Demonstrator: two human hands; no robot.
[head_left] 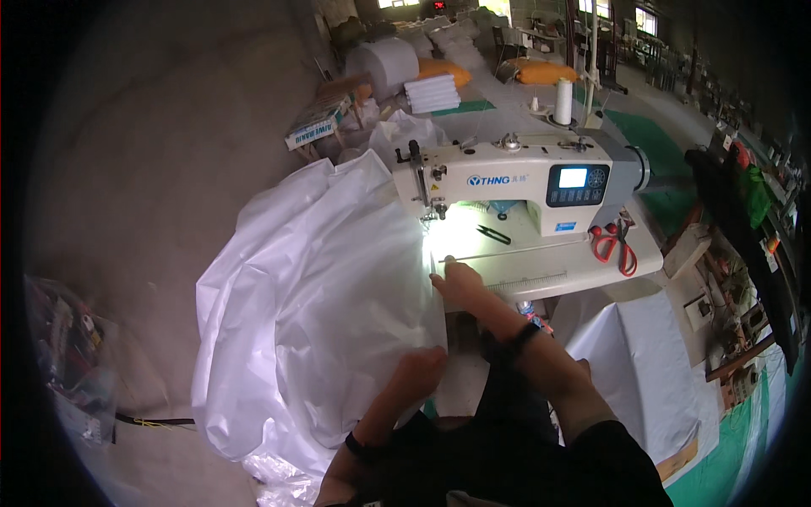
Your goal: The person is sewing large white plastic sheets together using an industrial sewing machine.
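A large glossy white plastic sheet (338, 245) hangs in folds left of a white sewing machine (498, 173). Its right edge runs up to the lit needle area. My right hand (460, 282) is closed at that edge, on the front of the machine bed, just below the needle. Lower down the same edge, near my body, my left hand (421, 372) is closed on the sheet, its fingertips partly hidden. Black thread snips (493, 235) lie on the machine bed. Red-handled scissors (617, 249) rest at the bed's right end.
A white thread cone (563, 101) stands behind the machine. White sheeting (634, 363) drapes at my right. Behind are a large white roll (383, 66), stacked white rolls (432, 93) and orange sacks (541, 72). A clear bag (72, 355) and black cable (156, 421) lie at left.
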